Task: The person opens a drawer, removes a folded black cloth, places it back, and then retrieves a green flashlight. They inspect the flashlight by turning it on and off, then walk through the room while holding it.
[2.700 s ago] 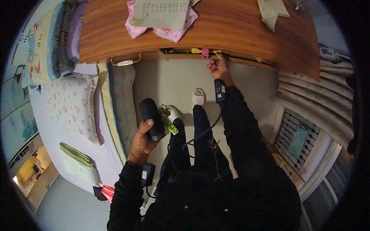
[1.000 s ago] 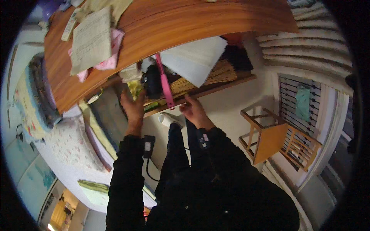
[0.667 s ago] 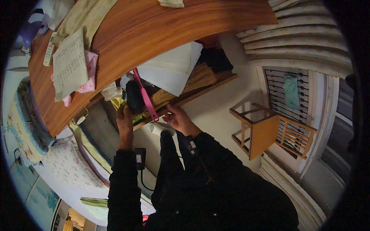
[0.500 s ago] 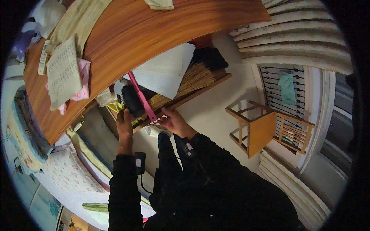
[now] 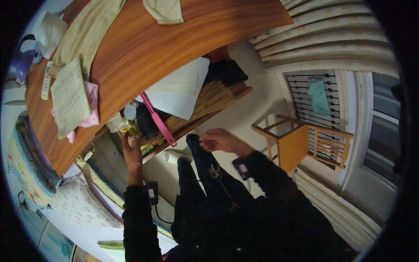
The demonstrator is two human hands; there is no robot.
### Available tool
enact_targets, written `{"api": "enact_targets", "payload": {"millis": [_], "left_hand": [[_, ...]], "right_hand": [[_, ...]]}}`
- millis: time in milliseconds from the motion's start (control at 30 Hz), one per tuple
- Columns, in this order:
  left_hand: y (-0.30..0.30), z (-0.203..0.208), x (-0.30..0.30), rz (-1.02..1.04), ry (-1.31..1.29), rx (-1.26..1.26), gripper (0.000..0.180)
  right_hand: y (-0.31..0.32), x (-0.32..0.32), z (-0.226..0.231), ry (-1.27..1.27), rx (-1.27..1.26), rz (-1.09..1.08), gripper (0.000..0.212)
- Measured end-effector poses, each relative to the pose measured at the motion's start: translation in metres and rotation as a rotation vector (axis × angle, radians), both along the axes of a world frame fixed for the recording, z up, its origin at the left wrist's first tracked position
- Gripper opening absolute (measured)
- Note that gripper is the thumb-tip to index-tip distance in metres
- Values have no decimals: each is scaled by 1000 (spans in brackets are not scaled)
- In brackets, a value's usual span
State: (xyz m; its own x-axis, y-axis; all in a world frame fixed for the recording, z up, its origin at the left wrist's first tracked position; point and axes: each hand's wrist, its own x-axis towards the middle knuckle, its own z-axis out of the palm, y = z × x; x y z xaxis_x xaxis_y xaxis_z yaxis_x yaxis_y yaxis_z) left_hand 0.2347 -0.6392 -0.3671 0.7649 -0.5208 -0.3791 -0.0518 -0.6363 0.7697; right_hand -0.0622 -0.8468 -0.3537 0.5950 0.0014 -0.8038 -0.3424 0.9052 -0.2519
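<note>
A pulled-out wooden drawer (image 5: 233,97) under the table is full of things. My left hand (image 5: 132,153) reaches over its left end, fingers apart, by a small yellow-green item (image 5: 133,129). Whether the fingertips touch that item is hard to see. Next to it lie a black cylindrical thing (image 5: 146,120) and a long pink plastic handle (image 5: 158,120) with a hole at its end, jutting over the drawer front. Straw-like bristles (image 5: 209,100) and white sheets (image 5: 179,89) fill the middle. My right hand (image 5: 221,141) hovers in front of the drawer, fingers curled in; their inside is hidden.
On the wooden tabletop (image 5: 174,43) lie a written paper sheet (image 5: 70,98), a pink cloth (image 5: 91,102), a remote control (image 5: 46,81) and beige cloths (image 5: 89,30). A wooden chair (image 5: 290,146) stands to the right, by the window. Bedding (image 5: 83,198) lies at left.
My right hand has left the drawer front and pink handle, moving right. My left hand has shifted slightly left and down, toward the yellow-green item. The view has also shifted.
</note>
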Motion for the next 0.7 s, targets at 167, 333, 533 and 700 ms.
{"api": "enact_targets", "payload": {"millis": [167,333,533,700], "left_hand": [[19,6,-12,61,45,-29,53],[29,37,-18,106,108,-43,41],[28,80,-39,44,-41,-82,25],[30,84,-53,160,188,-57,25]], "right_hand": [[-105,-40,33,-41,-346,-375,22],[-163,-17,12,140,-293,-668,12],[-182,24,-15,370,-256,-797,18],[-195,33,-33,284,-239,-559,27]]}}
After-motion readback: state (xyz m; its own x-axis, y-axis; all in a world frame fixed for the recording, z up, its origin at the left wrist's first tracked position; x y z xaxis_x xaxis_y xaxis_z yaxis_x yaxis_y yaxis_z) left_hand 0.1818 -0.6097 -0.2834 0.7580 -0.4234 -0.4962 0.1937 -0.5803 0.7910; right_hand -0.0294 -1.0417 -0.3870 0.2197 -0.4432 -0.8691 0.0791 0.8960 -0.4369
